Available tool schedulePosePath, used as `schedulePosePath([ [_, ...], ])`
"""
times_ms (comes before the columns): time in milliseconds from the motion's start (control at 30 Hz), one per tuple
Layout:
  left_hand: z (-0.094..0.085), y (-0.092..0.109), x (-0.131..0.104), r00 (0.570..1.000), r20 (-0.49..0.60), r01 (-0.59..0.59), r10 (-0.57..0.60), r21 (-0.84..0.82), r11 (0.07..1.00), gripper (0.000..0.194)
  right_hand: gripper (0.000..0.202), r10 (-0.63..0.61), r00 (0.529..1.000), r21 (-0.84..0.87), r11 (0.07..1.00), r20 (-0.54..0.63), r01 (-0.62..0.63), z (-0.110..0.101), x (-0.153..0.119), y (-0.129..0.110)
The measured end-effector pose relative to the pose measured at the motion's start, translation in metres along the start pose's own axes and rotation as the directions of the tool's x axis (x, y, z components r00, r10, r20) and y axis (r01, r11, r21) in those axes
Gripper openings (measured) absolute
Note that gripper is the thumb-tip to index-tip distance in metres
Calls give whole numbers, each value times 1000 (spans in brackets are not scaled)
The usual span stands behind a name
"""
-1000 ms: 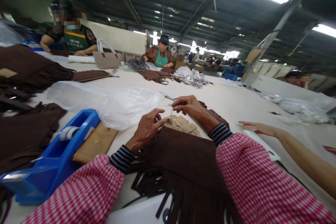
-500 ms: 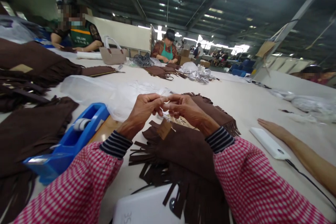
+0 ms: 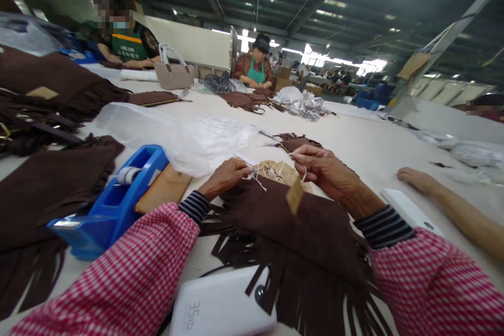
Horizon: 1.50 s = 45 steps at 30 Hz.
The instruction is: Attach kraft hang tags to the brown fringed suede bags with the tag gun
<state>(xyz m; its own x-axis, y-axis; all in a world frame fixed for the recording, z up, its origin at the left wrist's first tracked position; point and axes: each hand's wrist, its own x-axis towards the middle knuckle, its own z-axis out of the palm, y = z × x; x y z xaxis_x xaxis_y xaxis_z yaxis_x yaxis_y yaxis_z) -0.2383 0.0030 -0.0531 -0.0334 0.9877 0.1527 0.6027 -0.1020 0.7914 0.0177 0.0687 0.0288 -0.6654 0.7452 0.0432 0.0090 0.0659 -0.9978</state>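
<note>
My right hand (image 3: 325, 170) pinches the white string of a small tan hang tag (image 3: 294, 196). The tag dangles in front of a dark brown fringed bag (image 3: 291, 226), which lies flat before me. At the bag's upper left corner my left hand (image 3: 228, 176) is closed, fingertips pressed together. What sits between those fingertips is hidden, though loose white strings (image 3: 260, 181) lie right beside them. Behind the bag's top edge is a piece of tan paper (image 3: 281, 169) with more strings on it.
A blue tape dispenser (image 3: 118, 202) and a tan phone-shaped item (image 3: 163, 189) are on the left. A white power bank (image 3: 220, 304) lies in front. Clear plastic (image 3: 173, 136) and more brown bags (image 3: 47, 184) spread around. Another person's arm (image 3: 444, 199) rests at right, by a white device (image 3: 405, 210).
My hands, together above the bag before, are now apart. The left went lower toward the bag's corner; the right moved rightward, carrying the hang tag along by its string.
</note>
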Motion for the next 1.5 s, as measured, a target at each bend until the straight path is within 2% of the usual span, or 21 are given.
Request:
schedulePosePath([
  [67, 11, -6, 0, 999, 25, -47, 46, 70, 996, 36, 30, 42, 999, -7, 999, -27, -42, -7, -7, 9],
  [133, 18, -7, 1, 998, 29, -53, 52, 33, 998, 38, 31, 81, 996, -29, 996, -28, -82, -11, -14, 20],
  [300, 14, 3, 18, 999, -16, -46, 44, -100, 994, 50, 30, 192, 981, -27, 981, -5, -192, -7, -26, 53],
  [400, 9, 7, 40, 991, -133, -38, 17, -160, 986, 64, 30, 222, 974, 35, 975, -54, -220, -9, -26, 66],
  [467, 7, 7, 51, 969, -243, 19, -41, -95, 995, 65, 32, 237, 969, 138, 964, -65, -226, -13, -25, 69],
  [500, 7, 7, 54, 963, -262, 49, -56, -33, 998, 61, 33, 239, 969, 181, 957, -63, -225, -16, -25, 70],
  [567, 7, 7, 52, 981, -183, 88, -65, 121, 989, 44, 34, 233, 970, 221, 952, -66, -214, -21, -26, 71],
  [633, 10, 9, 44, 997, -21, 78, -75, 278, 957, 35, 34, 230, 970, 200, 957, -82, -210, -25, -26, 72],
  [700, 16, 13, 32, 995, 56, 59, -87, 382, 922, 39, 34, 210, 973, 134, 971, -99, -196, -28, -25, 71],
  [800, 28, 16, 20, 997, 6, 72, -82, 415, 907, 36, 27, 124, 987, -127, 982, -100, -137, -31, -17, 69],
  [833, 31, 16, 19, 997, -18, 80, -80, 419, 905, 34, 24, 83, 992, -265, 958, -91, -104, -31, -12, 69],
  [900, 35, 14, 20, 996, -53, 92, -76, 444, 891, 32, 16, 9, 999, -537, 843, -50, -34, -32, 0, 67],
  [967, 36, 9, 24, 994, -80, 106, -77, 475, 873, 33, 11, 6, 1000, -688, 726, 7, 0, -34, 11, 65],
  [1033, 32, 3, 28, 988, -121, 142, -93, 503, 852, 33, 11, 72, 996, -710, 704, 60, -8, -37, 19, 65],
  [1167, 15, -6, 33, 953, -280, 258, -111, 569, 781, 34, 15, 182, 973, -637, 769, 144, -49, -45, 24, 70],
  [1233, 8, -4, 33, 941, -326, 278, -90, 594, 755, 33, 15, 207, 966, -619, 782, 152, -70, -47, 23, 71],
  [1300, 7, 4, 31, 962, -270, 200, -38, 604, 771, 29, 15, 220, 967, -596, 797, 132, -100, -47, 22, 71],
  [1367, 13, 18, 28, 993, -109, 19, 52, 569, 822, 28, 17, 201, 976, -550, 826, 86, -121, -48, 21, 65],
  [1400, 18, 26, 25, 994, -10, -84, 105, 526, 846, 28, 18, 178, 982, -512, 851, 63, -121, -50, 19, 61],
  [1500, 37, 51, 18, 950, 217, -295, 223, 400, 868, 35, 22, 87, 996, -345, 936, 14, -77, -68, 4, 41],
])
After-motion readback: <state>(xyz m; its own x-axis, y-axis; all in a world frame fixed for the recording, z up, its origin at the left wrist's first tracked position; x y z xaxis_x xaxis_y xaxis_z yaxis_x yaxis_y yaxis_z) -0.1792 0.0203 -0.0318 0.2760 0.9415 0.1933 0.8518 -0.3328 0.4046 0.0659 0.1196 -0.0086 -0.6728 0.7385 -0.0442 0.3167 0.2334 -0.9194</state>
